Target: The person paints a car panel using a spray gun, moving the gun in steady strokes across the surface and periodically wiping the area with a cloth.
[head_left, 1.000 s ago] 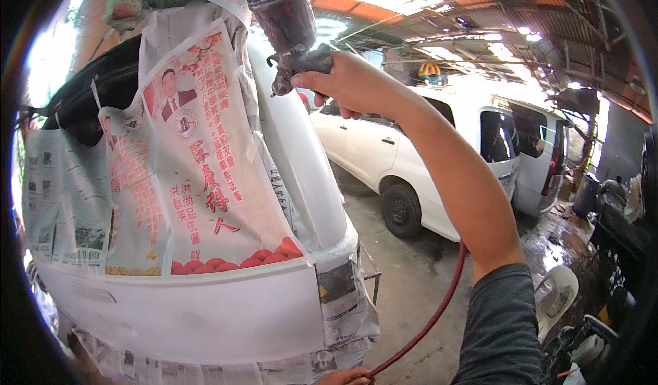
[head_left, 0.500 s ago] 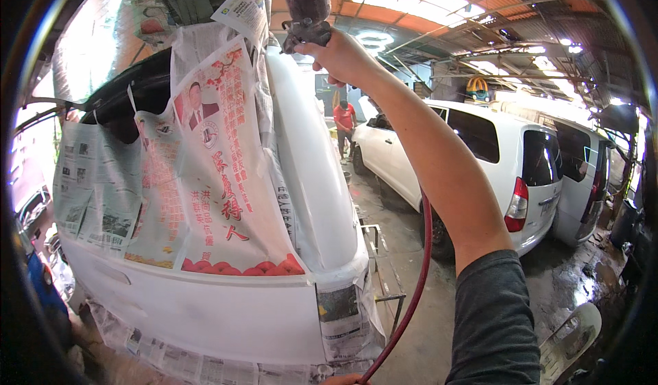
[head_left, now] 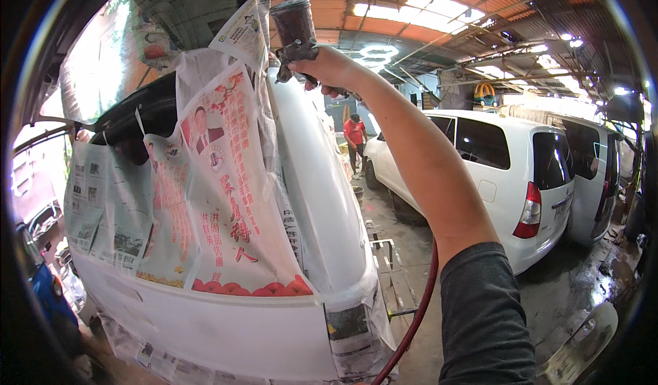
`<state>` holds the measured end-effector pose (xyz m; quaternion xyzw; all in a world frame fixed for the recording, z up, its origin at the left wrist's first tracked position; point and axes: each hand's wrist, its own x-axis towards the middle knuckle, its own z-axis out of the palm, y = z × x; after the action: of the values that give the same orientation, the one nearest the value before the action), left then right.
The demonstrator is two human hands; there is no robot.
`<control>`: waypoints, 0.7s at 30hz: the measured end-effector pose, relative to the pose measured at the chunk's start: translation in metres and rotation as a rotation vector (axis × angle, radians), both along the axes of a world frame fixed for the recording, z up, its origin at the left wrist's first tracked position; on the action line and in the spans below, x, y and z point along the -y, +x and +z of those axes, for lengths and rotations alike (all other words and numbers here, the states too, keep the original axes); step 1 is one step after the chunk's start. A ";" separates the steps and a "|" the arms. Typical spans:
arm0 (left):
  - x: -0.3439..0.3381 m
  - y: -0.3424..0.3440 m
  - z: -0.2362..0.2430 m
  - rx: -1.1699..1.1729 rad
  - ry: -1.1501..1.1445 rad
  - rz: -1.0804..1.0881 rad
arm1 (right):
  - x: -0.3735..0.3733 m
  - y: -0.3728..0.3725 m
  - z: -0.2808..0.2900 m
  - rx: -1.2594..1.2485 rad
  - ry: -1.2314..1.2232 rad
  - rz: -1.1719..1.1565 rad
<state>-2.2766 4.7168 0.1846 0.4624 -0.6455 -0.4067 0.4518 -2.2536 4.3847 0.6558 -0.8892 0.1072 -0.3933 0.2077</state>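
Note:
High up, my right hand (head_left: 323, 67) is wrapped round a spray gun (head_left: 296, 54) with a dark cup (head_left: 293, 20) on top. The gun is beside the upper end of a white rounded rear pillar (head_left: 319, 172) of a car body. A dark red hose (head_left: 419, 311) passes behind my right forearm and runs down to the lower edge. Left of the pillar, printed paper (head_left: 226, 186) and newspaper (head_left: 110, 200) cover the rear opening. Below them is the white rear panel (head_left: 205, 320). My left hand is out of view.
A metal rack (head_left: 394, 265) stands on the floor right of the car body. White vehicles (head_left: 493, 172) are parked further right. A person in a red shirt (head_left: 354, 135) stands in the background. A pale plastic chair (head_left: 582, 344) is at the lower right.
The spray gun and my right hand appear slightly lower and further left, with more of the cup showing. The whole view has shifted. My left hand, by the hose before, has left the picture.

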 end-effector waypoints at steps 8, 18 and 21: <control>0.005 0.015 0.012 0.008 0.002 0.047 | 0.032 0.027 0.021 0.139 -0.029 -0.048; 0.002 0.018 0.013 0.021 0.020 0.070 | 0.041 0.052 0.050 0.265 0.120 -0.012; 0.001 0.019 0.017 0.021 0.022 0.084 | 0.037 0.063 0.057 0.268 0.211 -0.013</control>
<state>-2.2577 4.7159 0.2018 0.4984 -0.6257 -0.3895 0.4565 -2.1903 4.3478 0.7124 -0.8014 0.1250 -0.4962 0.3097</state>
